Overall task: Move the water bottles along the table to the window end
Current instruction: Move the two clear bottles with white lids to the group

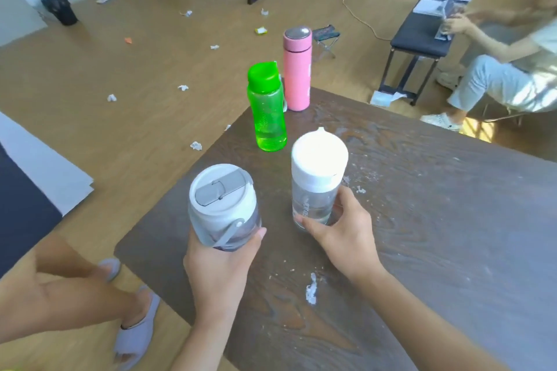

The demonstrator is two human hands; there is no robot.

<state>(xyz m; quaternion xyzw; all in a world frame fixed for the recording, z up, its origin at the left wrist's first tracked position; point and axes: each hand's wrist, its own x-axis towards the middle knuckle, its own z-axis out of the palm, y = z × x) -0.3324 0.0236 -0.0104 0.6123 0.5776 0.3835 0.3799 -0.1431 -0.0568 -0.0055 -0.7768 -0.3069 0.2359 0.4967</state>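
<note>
left hand [217,262] grips the grey-lidded bottle [223,205], right hand [340,232] the white-capped bottle [316,178], near on the surface [422,220]. keep both upright, low, clear of the green bottle [266,108] and pink flask [297,69] beyond.

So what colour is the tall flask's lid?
Silver lid on the tall pink flask, head view.

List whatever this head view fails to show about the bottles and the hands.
- Head view: base of the grey-lidded bottle, hidden by the left hand; lifted or resting, cannot tell.
- Print on the clear white-capped bottle, held by the right hand: too small and blurred.
- Pink flask foot: partly behind the green bottle.
- Window end: outside the frame.
</note>
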